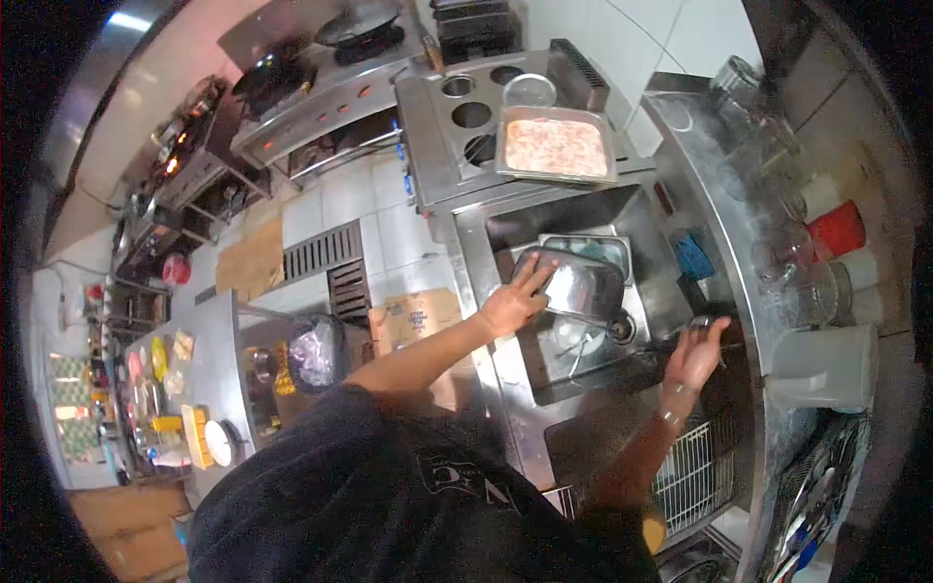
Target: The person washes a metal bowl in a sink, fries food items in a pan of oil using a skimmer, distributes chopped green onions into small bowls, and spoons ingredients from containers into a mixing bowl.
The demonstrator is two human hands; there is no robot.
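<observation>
Head view. From where I stand, the left hand's (517, 303) spread fingers hold one smooth, rounded metal pan (588, 290), tilted within one rectangular steel sink (653, 291). The right hand (696, 358) bends beside the sink; its grip I cannot tell. One rectangular tray (558, 178) bears mottled pinkish food (554, 145).

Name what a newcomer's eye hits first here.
Probably the pinkish-white food in its tray, bright just beyond the sink. Next, the shiny metal pan over the sink, with the left hand on it. The red cup also stands out at far right, near clear containers.
</observation>
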